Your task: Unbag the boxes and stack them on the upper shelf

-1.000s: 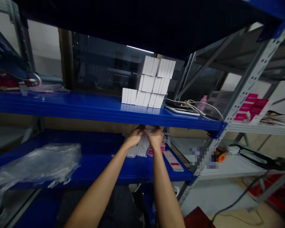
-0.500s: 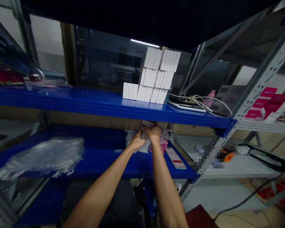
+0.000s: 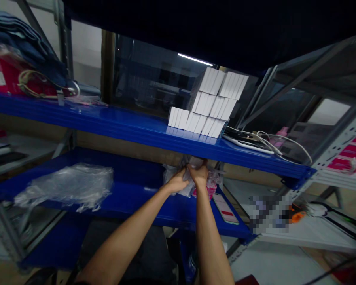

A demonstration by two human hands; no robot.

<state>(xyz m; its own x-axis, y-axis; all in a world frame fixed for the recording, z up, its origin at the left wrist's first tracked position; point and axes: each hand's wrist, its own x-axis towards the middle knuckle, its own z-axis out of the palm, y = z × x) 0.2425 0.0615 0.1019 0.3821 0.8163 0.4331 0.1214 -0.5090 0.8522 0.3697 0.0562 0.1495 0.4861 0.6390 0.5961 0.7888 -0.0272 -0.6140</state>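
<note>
Both hands reach under the upper shelf, close together over the lower blue shelf [image 3: 136, 166]. My left hand [image 3: 178, 182] is closed on a clear plastic bag [image 3: 169, 172], its thumb toward the right. Beside it my right hand [image 3: 199, 174] pinches the same plastic, with its fingertips hidden behind the hand. Something pale [image 3: 186, 190] shows through or under the plastic; its kind I cannot make out. A pink package [image 3: 211, 190] with crinkled clear film touches my right hand's outer side. Just right of that lies a phone [image 3: 225, 209] with its screen lit.
A pile of clear plastic bags [image 3: 71, 184] lies at left on the lower shelf. Above the hands, the upper blue shelf's edge [image 3: 136, 136] carries stacked white boxes [image 3: 209, 105], a tablet-like device [image 3: 249, 143] and white cables [image 3: 293, 145]. A metal post [image 3: 338, 134] stands at right.
The view has tilted and turned slightly left, so things sit further right and lower. Both hands stay on the plastic with little visible movement.
</note>
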